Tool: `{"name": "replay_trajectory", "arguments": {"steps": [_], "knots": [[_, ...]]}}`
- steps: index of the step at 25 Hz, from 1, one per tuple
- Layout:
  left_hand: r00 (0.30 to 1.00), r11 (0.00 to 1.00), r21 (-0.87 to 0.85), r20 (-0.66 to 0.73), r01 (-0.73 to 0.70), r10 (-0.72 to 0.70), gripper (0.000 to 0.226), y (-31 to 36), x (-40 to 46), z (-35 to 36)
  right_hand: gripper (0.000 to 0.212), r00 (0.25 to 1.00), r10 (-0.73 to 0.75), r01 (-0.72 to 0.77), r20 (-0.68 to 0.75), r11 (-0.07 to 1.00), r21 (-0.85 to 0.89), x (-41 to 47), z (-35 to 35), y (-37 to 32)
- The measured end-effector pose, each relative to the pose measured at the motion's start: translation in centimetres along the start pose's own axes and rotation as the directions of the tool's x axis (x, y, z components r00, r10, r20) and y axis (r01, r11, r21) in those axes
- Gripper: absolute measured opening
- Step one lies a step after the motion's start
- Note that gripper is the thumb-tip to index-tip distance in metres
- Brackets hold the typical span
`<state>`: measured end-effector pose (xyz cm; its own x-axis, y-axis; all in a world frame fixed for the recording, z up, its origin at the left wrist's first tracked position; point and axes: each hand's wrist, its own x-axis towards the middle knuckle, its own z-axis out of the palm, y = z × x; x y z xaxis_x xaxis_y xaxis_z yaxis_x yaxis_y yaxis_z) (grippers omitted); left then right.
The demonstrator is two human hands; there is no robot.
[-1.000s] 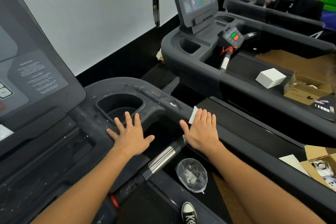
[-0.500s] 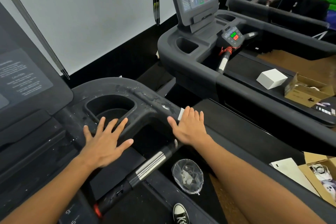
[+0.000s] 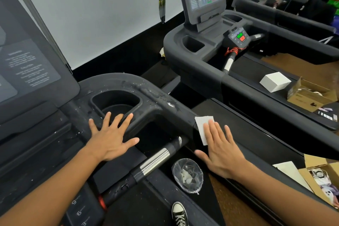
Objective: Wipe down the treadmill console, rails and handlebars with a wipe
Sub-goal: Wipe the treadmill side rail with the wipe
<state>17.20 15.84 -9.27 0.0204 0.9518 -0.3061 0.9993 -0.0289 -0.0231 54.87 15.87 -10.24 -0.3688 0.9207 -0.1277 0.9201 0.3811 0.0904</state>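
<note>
White wipe (image 3: 202, 129) under right hand (image 3: 221, 149); clear bag (image 3: 188, 175) below rail (image 3: 165, 97).

White wipe (image 3: 202, 128) lies flat on wet black rail (image 3: 165, 101).

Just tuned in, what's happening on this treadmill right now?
A person is wiping the near treadmill. The right hand presses a white wipe flat against the right side rail, fingers straight. The left hand rests spread on the console deck beside the cup holder. Wet streaks and white specks show on the rail's curve ahead of the wipe. A clear bag of used wipes sits below, near the handlebar.
</note>
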Motion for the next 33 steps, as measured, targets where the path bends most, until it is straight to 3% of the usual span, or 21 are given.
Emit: {"name": "replay_trajectory", "arguments": {"steps": [6, 13, 19, 24, 29, 33], "knots": [[1.000, 1.000, -0.004, 0.016, -0.013, 0.013, 0.092, -0.2, 0.1, 0.1, 0.091, 0.991, -0.106, 0.108, 0.085, 0.994, -0.012, -1.2, -0.5, 0.9], [1.000, 1.000, -0.006, 0.025, -0.008, 0.008, 0.092, -0.2, 0.1, 0.0, 0.089, 0.961, -0.273, 0.271, 0.035, 0.962, 0.040, 9.4, -2.2, -4.7], [0.999, 1.000, -0.009, 0.045, 0.013, -0.012, 0.090, 0.0, 0.0, -0.2, 0.086, 0.961, -0.262, 0.255, 0.092, 0.964, 0.077, 16.9, -3.9, -8.4], [0.998, 1.000, -0.019, 0.070, 0.000, 0.002, 0.091, -0.1, -0.1, -0.4, 0.084, 0.954, -0.292, 0.288, 0.068, 0.956, 0.058, 10.9, -3.0, -3.8], [0.998, 1.000, -0.013, 0.063, -0.006, 0.007, 0.092, 0.0, -0.2, -0.3, 0.085, 0.959, -0.211, 0.202, 0.189, 0.977, 0.064, 0.3, -2.8, 2.9], [0.997, 1.000, 0.001, 0.072, -0.006, 0.006, 0.094, -0.1, 0.1, -0.3, 0.089, 0.959, -0.151, 0.142, 0.239, 0.988, 0.055, -2.4, -2.5, 2.9]]}}
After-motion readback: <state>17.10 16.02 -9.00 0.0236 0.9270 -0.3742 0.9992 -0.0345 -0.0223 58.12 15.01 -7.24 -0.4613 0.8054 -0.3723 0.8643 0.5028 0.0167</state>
